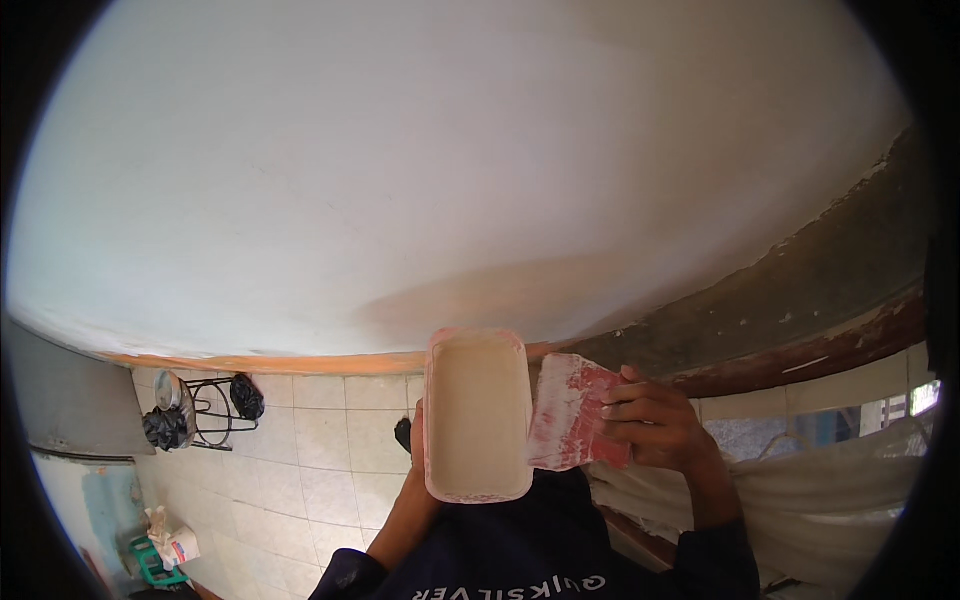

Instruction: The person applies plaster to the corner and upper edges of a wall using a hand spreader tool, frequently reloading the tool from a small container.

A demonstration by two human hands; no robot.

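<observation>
"Before the pale wall (450, 160), what's in our tray (480, 496)?"

"A cream layer (480, 415) (pink-smeared rim). Our left hand (418, 438) supports it, grip hidden; our right hand (655, 420)'s fingers pinch the red spreader (567, 415) just beside."

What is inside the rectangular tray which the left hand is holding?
Inside the tray, a smooth, pale cream layer can be seen. It covers the tray's bottom, so what lies beneath and how deep the layer is cannot be seen.

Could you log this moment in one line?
left hand: holding pink-rimmed tub | right hand: holding smeared red scraper beside tub | ahead: pale wall
</observation>
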